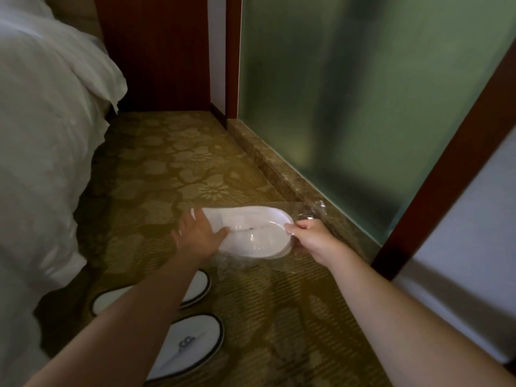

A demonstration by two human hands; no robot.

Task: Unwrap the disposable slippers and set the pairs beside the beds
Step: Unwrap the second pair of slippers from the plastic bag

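Patterned gold carpet beside white bed | left hand grips heel end of wrapped slippers | right hand pinches clear wrapper at toe end | long axis left-right, held above floor | unwrapped pair lies below left forearm | frosted glass right

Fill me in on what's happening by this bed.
A person holds a pair of white disposable slippers in a clear plastic wrapper above the patterned carpet. The left hand grips the heel end; the right hand pinches the wrapper at the toe end. Another unwrapped pair of white dark-trimmed slippers already lies beside the white-sheeted bed.
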